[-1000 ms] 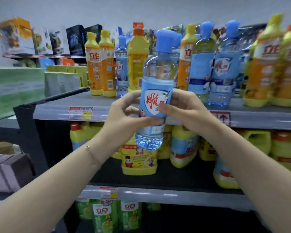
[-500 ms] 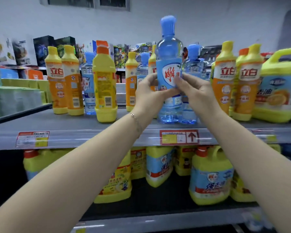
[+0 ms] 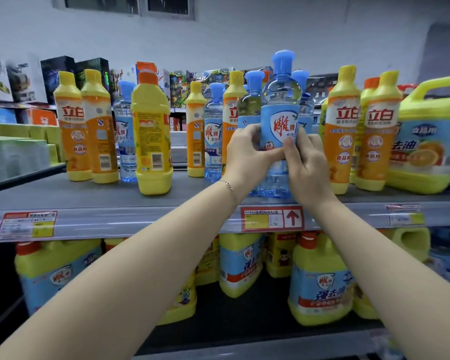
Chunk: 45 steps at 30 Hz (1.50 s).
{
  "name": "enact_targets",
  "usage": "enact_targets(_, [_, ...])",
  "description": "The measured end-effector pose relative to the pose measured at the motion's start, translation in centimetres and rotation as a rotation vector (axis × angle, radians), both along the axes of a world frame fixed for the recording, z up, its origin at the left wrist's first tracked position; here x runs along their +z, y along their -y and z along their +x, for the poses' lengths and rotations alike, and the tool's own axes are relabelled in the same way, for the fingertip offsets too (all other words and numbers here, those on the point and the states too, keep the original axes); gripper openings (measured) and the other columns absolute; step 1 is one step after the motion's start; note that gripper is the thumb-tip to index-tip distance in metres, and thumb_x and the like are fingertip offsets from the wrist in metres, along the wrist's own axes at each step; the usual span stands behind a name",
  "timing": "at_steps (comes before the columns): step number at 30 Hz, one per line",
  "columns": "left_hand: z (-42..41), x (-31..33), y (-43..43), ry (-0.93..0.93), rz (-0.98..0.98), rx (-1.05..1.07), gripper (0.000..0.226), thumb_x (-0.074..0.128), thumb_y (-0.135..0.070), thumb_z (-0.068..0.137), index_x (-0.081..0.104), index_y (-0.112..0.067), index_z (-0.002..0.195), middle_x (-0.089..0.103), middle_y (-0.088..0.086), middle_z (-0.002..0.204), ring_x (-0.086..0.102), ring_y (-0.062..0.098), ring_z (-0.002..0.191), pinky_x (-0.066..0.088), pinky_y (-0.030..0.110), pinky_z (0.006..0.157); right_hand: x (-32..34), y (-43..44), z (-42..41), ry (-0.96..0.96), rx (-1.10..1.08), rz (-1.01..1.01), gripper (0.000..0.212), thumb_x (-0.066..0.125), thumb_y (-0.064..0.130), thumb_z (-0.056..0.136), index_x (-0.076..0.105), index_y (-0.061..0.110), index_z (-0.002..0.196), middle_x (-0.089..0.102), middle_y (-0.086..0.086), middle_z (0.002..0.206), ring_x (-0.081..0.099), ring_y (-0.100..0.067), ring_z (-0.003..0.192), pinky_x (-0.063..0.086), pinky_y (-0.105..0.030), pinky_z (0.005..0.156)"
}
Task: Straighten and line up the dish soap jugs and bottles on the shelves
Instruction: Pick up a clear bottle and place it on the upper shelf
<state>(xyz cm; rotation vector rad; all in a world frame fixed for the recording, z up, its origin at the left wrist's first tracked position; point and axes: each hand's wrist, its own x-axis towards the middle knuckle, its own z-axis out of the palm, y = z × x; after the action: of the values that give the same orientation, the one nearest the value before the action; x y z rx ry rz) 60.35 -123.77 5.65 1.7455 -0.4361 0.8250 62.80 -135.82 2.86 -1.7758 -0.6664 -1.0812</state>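
Note:
A clear blue-capped soap bottle [image 3: 280, 105] with a blue label stands upright near the front edge of the upper grey shelf [image 3: 109, 203]. My left hand [image 3: 247, 154] grips its left side and my right hand [image 3: 305, 165] grips its right side, thumbs meeting across the lower label. More blue-capped bottles [image 3: 213, 131] stand behind and to the left. Orange-and-yellow bottles [image 3: 72, 126] stand at the left, and another orange pair [image 3: 361, 131] at the right. A yellow bottle [image 3: 152, 136] stands forward of the row with its back label facing out.
A large yellow-green jug [image 3: 426, 141] with a handle sits at the shelf's far right. Several yellow jugs with blue labels [image 3: 320, 279] fill the lower shelf. Price tags [image 3: 270, 218] hang on the shelf rail. Boxed goods [image 3: 24, 79] line a farther aisle at the back left.
Both hands carried the blue-capped bottle up and forward from in front of the shelf edge and set it down on the upper shelf. The view shifted right and up.

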Motion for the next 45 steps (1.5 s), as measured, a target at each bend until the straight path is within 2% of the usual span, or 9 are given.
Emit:
enact_targets(6, [0.3,0.1,0.3,-0.019,0.009,0.029,0.045,0.085,-0.025,0.071,0.06,-0.012,0.106,0.064,-0.007,0.092,0.06,-0.002,0.075,0.051,0.007,0.061,-0.4,0.0,1.3,0.027,-0.079,-0.052,0.048,0.027,0.043,0.1,0.051,0.009,0.123,0.051,-0.007,0.101,0.041,-0.007,0.091,0.036,-0.009,0.08])
enact_targets(15, [0.8,-0.8,1.0,0.006,0.145,0.156,0.043,0.082,-0.033,0.074,0.052,-0.015,0.099,0.062,0.0,0.096,0.057,0.007,0.077,0.051,0.015,0.066,-1.1,1.3,1.2,-0.04,-0.136,-0.144,0.054,0.027,0.045,0.1,0.043,0.007,0.135,0.049,-0.006,0.104,0.041,-0.001,0.085,0.039,-0.009,0.076])
enact_targets(21, [0.3,-0.4,0.1,0.013,0.296,0.12,0.052,0.084,-0.031,0.072,0.055,-0.009,0.11,0.061,0.003,0.104,0.061,0.013,0.089,0.053,0.017,0.071,-0.3,2.4,-0.6,-0.079,-0.184,-0.174,0.037,0.048,0.042,0.096,0.052,0.012,0.119,0.05,0.001,0.102,0.049,-0.009,0.085,0.042,-0.024,0.071])
enact_targets(24, [-0.5,-0.3,-2.1,-0.006,0.441,0.125,0.057,0.085,-0.033,0.07,0.058,-0.011,0.116,0.06,0.0,0.101,0.059,0.011,0.085,0.049,0.013,0.067,-0.2,3.2,-1.6,0.063,-0.351,-0.262,0.024,0.06,0.032,0.091,0.056,0.009,0.097,0.05,0.001,0.089,0.049,-0.016,0.075,0.038,-0.022,0.056])
enact_targets(27, [-0.5,-0.3,-5.9,-0.025,0.537,0.223,0.035,0.078,-0.029,0.079,0.062,-0.013,0.106,0.061,-0.003,0.09,0.055,0.008,0.075,0.043,0.009,0.058,0.6,2.7,-2.9,0.252,-0.381,-0.466,0.018,0.056,0.027,0.087,0.057,0.011,0.079,0.054,-0.001,0.076,0.051,-0.018,0.064,0.041,-0.026,0.049])
enact_targets(34, [2.1,1.3,-10.0,-0.31,0.368,0.326,0.044,0.072,-0.037,0.083,0.053,-0.013,0.115,0.061,0.004,0.104,0.06,0.019,0.096,0.05,0.029,0.073,2.9,-2.8,-4.3,0.266,-0.257,-0.93,0.021,0.048,0.033,0.091,0.059,0.015,0.089,0.056,0.001,0.079,0.052,-0.019,0.062,0.044,-0.03,0.052])
enact_targets(36, [3.2,1.9,-9.6,-0.368,0.319,0.305,0.044,0.072,-0.038,0.083,0.05,-0.014,0.112,0.06,0.003,0.104,0.059,0.019,0.097,0.052,0.031,0.075,3.1,-4.1,-4.1,0.238,-0.244,-0.963,0.022,0.046,0.036,0.092,0.058,0.018,0.094,0.057,0.003,0.087,0.055,-0.02,0.071,0.047,-0.032,0.057])
enact_targets(40, [4.5,2.9,-7.6,-0.362,0.232,0.255,0.025,0.07,-0.034,0.085,0.051,-0.018,0.082,0.053,-0.007,0.073,0.051,0.006,0.067,0.036,0.017,0.051,3.5,-4.9,-3.4,0.211,-0.233,-0.98,0.023,0.045,0.039,0.093,0.057,0.02,0.095,0.058,0.003,0.091,0.057,-0.019,0.078,0.051,-0.035,0.063])
enact_targets(45, [6.1,3.3,-6.9,-0.306,0.145,0.251,0.03,0.077,-0.039,0.077,0.072,-0.012,0.089,0.072,0.001,0.084,0.066,0.014,0.077,0.052,0.026,0.062,3.8,-4.4,-3.3,0.2,-0.232,-0.987,0.022,0.043,0.038,0.094,0.056,0.02,0.097,0.057,0.004,0.089,0.056,-0.018,0.077,0.05,-0.033,0.061])
